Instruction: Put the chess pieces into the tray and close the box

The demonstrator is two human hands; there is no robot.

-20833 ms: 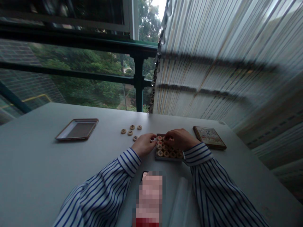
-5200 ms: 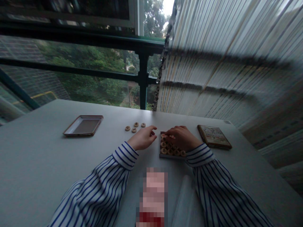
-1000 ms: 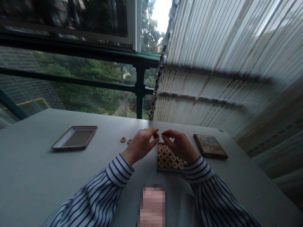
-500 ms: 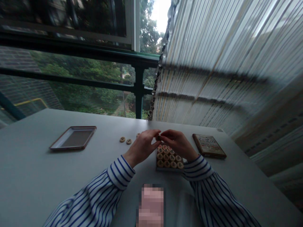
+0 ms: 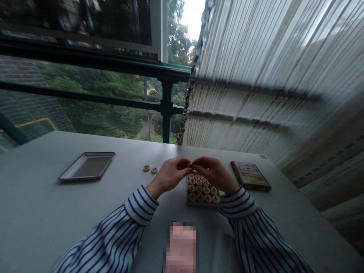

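A: Containers?
B: Box (image 5: pixel 202 204): rows of pale round pieces (image 5: pixel 199 189), characters black, some red. Shallow tray (image 5: pixel 95 167) well apart, at left.
A: Hands?
B: Left hand (image 5: pixel 169 175) and right hand (image 5: pixel 216 174) narrow, fingertips pinching one small disc (image 5: pixel 190 165) near box's far-left corner.
A: Disc's look?
B: Dark, mostly covered; marking unreadable.

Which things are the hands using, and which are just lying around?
In use:
left hand and right hand, pinching a mostly hidden piece
box with pieces in it
loose pieces, probably, as they look alike

Just lying about, it seems:
tray
flat picture thing
pixelated thing
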